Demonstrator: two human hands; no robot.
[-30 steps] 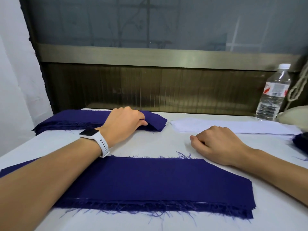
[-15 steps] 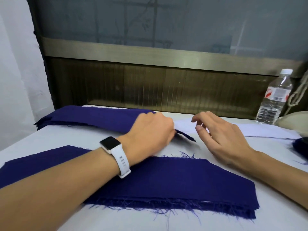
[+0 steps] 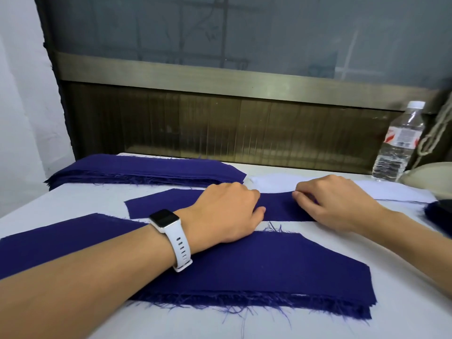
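A single dark blue fabric piece [image 3: 166, 204] lies flat across the middle of the white table [image 3: 403, 277]. My left hand [image 3: 227, 214], with a white watch on its wrist, grips this piece near its middle with curled fingers. My right hand [image 3: 335, 204] pinches the same piece at its right end. Behind it a stack of blue fabric pieces [image 3: 146, 170] sits at the back left. A nearer stack of blue fabric [image 3: 281, 270] with frayed edges lies under my left forearm.
A clear water bottle [image 3: 398, 143] stands at the back right beside a beige object [image 3: 430, 174]. White fabric [image 3: 276, 182] lies behind my hands. More dark fabric [image 3: 440, 216] shows at the right edge. A brown panel wall rises behind the table.
My left hand drew one blue piece off the back stack toward me. My right hand came over and took its right end; the piece now lies flat between the stacks.
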